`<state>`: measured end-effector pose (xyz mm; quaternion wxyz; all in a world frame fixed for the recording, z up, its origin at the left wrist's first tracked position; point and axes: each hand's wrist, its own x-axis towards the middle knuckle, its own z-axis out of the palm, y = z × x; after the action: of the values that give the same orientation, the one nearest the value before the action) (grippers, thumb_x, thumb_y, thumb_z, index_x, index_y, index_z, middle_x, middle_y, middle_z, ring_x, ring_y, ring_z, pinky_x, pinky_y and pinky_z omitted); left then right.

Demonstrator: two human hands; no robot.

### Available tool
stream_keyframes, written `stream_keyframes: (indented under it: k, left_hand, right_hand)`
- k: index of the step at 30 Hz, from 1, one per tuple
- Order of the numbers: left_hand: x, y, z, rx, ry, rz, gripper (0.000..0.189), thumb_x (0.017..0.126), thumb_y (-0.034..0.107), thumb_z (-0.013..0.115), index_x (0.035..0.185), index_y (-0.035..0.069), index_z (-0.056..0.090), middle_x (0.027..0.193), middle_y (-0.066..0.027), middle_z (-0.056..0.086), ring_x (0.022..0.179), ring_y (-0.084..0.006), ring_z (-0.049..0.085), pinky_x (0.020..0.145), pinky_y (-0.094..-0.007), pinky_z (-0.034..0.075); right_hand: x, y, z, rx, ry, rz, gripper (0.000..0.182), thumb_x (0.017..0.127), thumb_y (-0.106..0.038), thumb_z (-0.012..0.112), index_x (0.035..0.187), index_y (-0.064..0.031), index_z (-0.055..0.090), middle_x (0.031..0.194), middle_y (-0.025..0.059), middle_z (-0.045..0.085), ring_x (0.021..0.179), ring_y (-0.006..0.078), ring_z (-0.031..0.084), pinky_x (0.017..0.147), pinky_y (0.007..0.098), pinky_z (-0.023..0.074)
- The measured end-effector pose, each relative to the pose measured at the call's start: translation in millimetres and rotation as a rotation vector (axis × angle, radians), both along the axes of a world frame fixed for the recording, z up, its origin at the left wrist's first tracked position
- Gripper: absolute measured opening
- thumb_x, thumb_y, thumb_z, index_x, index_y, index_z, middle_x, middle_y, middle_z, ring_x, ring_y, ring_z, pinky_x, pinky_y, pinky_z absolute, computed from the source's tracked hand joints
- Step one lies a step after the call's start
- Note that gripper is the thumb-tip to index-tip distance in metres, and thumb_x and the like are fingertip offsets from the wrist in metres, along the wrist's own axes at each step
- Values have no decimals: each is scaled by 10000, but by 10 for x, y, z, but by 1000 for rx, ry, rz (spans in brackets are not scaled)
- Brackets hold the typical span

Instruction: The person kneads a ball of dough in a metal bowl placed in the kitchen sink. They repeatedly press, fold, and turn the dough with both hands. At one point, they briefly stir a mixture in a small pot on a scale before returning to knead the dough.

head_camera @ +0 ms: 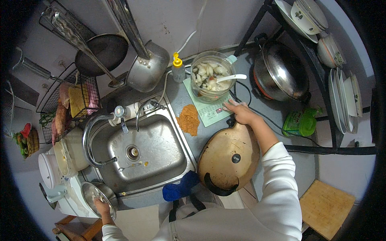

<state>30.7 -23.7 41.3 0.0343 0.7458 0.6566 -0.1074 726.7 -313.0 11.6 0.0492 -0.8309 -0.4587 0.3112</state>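
Note:
My right hand (242, 114) reaches over the counter, its fingers spread at the control panel of a pale green electric cooker base (208, 111). Something small and whitish shows beside those fingers. On the base stands a clear glass pot (196, 89) holding cloudy liquid, pale chunks and a white spoon (232, 78). Down at the left, my left hand (102, 207) dips into a stainless steel bowl (110, 192) with whitish bits in it. Its fingertips are too blurred to tell whether they grip anything. A large tan lid-like piece (226, 144) with a black knob lies below my right forearm.
A steel sink (169, 150) with a faucet (87, 141) lies between my hands. An orange-brown cloth (189, 120), a blue cloth (182, 186) and a squeeze bottle (178, 72) sit nearby. Black cables run right, past a lidded pot (282, 72) and a black dish rack (327, 105).

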Motion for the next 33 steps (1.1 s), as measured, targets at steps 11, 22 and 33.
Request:
stream_keyframes:
  k: [11,22,33]
  left_hand:
    - [-327,72,-224,-11,16,-21,374,767,118,521,1094,-65,512,1180,-292,456,1140,-426,389,997,-450,285]
    - [-176,81,-141,-22,34,26,355,756,78,511,1081,-65,515,1126,-289,487,1087,-428,426,963,-439,324]
    - [-524,123,-405,101,23,-56,335,779,137,542,1048,-62,523,1109,-280,500,1062,-425,444,944,-440,344]
  right_hand:
    - [-22,19,146,20,30,-10,735,654,71,383,1358,-126,304,1392,77,321,1325,234,208,1017,512,175]
    - [-24,-5,76,-20,10,-70,734,663,52,393,1361,-157,302,1417,135,247,1301,283,258,1033,537,126]
    - [11,-4,60,-9,2,-90,743,652,61,398,1362,-135,295,1403,116,288,1300,256,264,1048,520,112]
